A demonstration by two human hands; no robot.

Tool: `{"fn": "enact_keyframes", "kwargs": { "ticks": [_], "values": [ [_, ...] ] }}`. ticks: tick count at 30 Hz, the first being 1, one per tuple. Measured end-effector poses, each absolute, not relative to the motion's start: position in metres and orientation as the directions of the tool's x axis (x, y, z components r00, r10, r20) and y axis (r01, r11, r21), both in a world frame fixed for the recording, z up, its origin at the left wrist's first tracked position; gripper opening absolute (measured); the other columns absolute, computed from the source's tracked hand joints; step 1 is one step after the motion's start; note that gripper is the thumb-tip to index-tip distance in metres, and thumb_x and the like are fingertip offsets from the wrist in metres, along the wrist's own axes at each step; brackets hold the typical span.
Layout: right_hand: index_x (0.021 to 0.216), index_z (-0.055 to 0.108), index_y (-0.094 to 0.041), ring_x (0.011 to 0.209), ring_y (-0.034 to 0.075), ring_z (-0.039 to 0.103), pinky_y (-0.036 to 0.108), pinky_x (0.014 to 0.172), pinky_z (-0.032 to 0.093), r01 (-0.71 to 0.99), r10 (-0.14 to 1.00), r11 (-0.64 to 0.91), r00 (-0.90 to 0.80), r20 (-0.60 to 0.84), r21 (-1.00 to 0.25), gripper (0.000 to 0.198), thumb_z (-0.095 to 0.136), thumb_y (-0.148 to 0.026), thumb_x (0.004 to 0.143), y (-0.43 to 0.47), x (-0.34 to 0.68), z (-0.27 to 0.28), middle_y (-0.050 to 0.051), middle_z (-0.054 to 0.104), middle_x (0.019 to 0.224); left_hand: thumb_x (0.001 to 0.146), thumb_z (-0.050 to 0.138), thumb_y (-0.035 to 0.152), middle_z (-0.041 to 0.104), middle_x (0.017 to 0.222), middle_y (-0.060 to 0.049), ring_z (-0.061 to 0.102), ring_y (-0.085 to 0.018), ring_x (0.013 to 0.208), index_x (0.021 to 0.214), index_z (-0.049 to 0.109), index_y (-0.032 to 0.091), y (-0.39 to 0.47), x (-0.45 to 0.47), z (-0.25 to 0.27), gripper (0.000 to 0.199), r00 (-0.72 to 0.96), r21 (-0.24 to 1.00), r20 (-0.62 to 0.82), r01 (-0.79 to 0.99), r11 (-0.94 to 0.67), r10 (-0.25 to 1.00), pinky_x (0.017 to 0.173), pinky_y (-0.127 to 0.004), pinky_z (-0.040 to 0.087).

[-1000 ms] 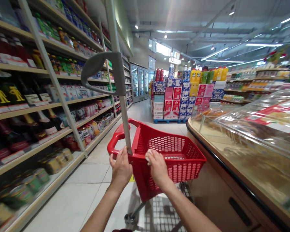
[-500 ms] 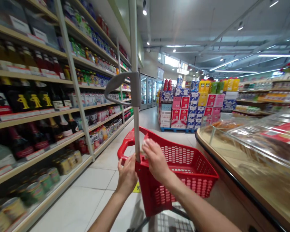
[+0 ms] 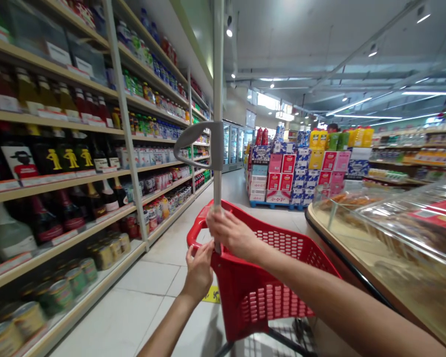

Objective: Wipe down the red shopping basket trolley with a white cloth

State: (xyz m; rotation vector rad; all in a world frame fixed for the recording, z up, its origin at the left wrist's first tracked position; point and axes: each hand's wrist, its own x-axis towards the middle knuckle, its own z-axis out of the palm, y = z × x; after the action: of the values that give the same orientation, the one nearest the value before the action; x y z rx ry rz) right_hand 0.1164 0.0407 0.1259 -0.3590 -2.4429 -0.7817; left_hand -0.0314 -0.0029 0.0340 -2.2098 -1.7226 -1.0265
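Note:
A red plastic shopping cart basket [image 3: 245, 292] stands in front of me, with a grey metal pole [image 3: 217, 191] rising from its near corner. A grey plastic loop handle [image 3: 217, 146] sits higher on that pole. My left hand [image 3: 199, 270] is closed on the cart's red handle [image 3: 195, 233], just left of the pole's foot. Against the lower pole, my right hand [image 3: 232, 233] presses a small whitish wipe [image 3: 216, 216], mostly hidden by its fingers. Nothing is visible in the part of the basket that shows.
Shelves [image 3: 100, 173] of bottles and cans line the left side. At right, close to the basket, is a curved display counter [image 3: 319, 223] with packaged food. Stacked cartons [image 3: 278, 173] on a blue pallet stand ahead. Glass-door fridges [image 3: 232, 144] are farther back.
My right hand has shifted left and slightly up, from beside the pole to around its front with the wipe. My left hand keeps its hold on the handle. The view has shifted slightly.

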Motion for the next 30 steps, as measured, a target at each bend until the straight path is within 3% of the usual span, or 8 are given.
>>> {"fn": "enact_keyframes", "kwargs": {
  "ticks": [3, 6, 12, 15, 17, 22, 27, 30],
  "values": [
    [0.121, 0.047, -0.017, 0.130, 0.019, 0.012, 0.043, 0.107, 0.013, 0.546, 0.145, 0.762, -0.668, 0.730, 0.348, 0.037, 0.033, -0.011, 0.087, 0.044, 0.110, 0.172, 0.004, 0.040, 0.133, 0.056, 0.030, -0.001, 0.054, 0.119, -0.007, 0.042, -0.016, 0.115, 0.123, 0.038, 0.018, -0.003, -0.033, 0.036, 0.070, 0.099, 0.311, 0.573, 0.892, -0.328, 0.813, 0.101, -0.045, 0.014],
    [0.121, 0.047, -0.016, 0.130, 0.018, 0.015, 0.039, 0.107, 0.018, 0.528, 0.151, 0.778, -0.683, 0.714, 0.340, 0.036, 0.031, -0.012, 0.088, 0.041, 0.110, 0.157, 0.003, 0.042, 0.131, 0.056, 0.030, 0.001, 0.053, 0.120, -0.006, 0.040, -0.015, 0.117, 0.123, 0.036, 0.019, -0.003, -0.035, 0.037, 0.070, 0.121, 0.311, 0.547, 0.890, -0.335, 0.829, 0.101, -0.044, 0.013],
    [0.116, 0.052, -0.015, 0.122, 0.019, 0.035, 0.038, 0.099, 0.034, 0.609, 0.351, 0.770, -0.655, 0.669, 0.192, 0.032, 0.035, -0.012, 0.088, 0.005, 0.132, -0.053, 0.006, 0.053, 0.121, 0.055, 0.030, 0.000, 0.053, 0.121, -0.007, 0.042, -0.015, 0.115, 0.124, 0.036, 0.019, -0.001, -0.037, 0.039, 0.072, 0.124, 0.311, 0.519, 0.894, -0.321, 0.846, 0.101, -0.044, 0.013],
    [0.101, 0.060, -0.016, 0.108, 0.017, 0.050, 0.034, 0.090, 0.043, 0.602, 0.368, 0.788, -0.624, 0.689, 0.125, 0.027, 0.037, -0.017, 0.088, -0.010, 0.139, -0.107, 0.005, 0.065, 0.100, 0.055, 0.030, 0.000, 0.053, 0.121, -0.006, 0.041, -0.016, 0.116, 0.125, 0.035, 0.019, 0.000, -0.037, 0.037, 0.072, 0.120, 0.309, 0.509, 0.899, -0.311, 0.853, 0.101, -0.045, 0.012],
    [0.099, 0.061, -0.016, 0.108, 0.017, 0.050, 0.033, 0.089, 0.044, 0.629, 0.387, 0.775, -0.553, 0.738, 0.065, 0.027, 0.036, -0.018, 0.089, -0.013, 0.138, -0.094, 0.005, 0.065, 0.101, 0.055, 0.030, 0.000, 0.053, 0.121, -0.007, 0.041, -0.016, 0.116, 0.125, 0.035, 0.019, 0.001, -0.037, 0.035, 0.072, 0.124, 0.294, 0.514, 0.904, -0.310, 0.849, 0.101, -0.045, 0.012],
    [0.113, 0.053, -0.016, 0.125, 0.020, 0.029, 0.041, 0.099, 0.033, 0.676, 0.376, 0.737, -0.424, 0.824, 0.012, 0.030, 0.036, -0.014, 0.088, -0.003, 0.129, -0.033, 0.007, 0.051, 0.123, 0.057, 0.031, 0.002, 0.055, 0.118, -0.006, 0.044, -0.018, 0.114, 0.125, 0.035, 0.018, 0.004, -0.036, 0.031, 0.069, 0.117, 0.235, 0.559, 0.927, -0.292, 0.821, 0.101, -0.044, 0.013],
    [0.102, 0.059, -0.018, 0.107, 0.014, 0.051, 0.030, 0.090, 0.044, 0.685, 0.404, 0.729, -0.440, 0.802, 0.009, 0.024, 0.040, -0.017, 0.088, -0.012, 0.150, -0.093, 0.004, 0.065, 0.100, 0.061, 0.031, 0.002, 0.058, 0.113, -0.006, 0.046, -0.019, 0.111, 0.129, 0.030, 0.020, 0.008, -0.040, 0.028, 0.070, 0.122, 0.161, 0.584, 0.951, -0.262, 0.803, 0.101, -0.044, 0.017],
    [0.107, 0.056, -0.017, 0.117, 0.018, 0.042, 0.035, 0.093, 0.041, 0.746, 0.453, 0.664, -0.348, 0.821, -0.051, 0.028, 0.038, -0.014, 0.087, -0.014, 0.164, -0.096, 0.006, 0.059, 0.113, 0.065, 0.032, 0.004, 0.059, 0.111, -0.007, 0.048, -0.021, 0.109, 0.130, 0.027, 0.019, 0.008, -0.039, 0.026, 0.067, 0.114, 0.130, 0.615, 0.961, -0.243, 0.780, 0.101, -0.047, 0.017]
  ]
}}
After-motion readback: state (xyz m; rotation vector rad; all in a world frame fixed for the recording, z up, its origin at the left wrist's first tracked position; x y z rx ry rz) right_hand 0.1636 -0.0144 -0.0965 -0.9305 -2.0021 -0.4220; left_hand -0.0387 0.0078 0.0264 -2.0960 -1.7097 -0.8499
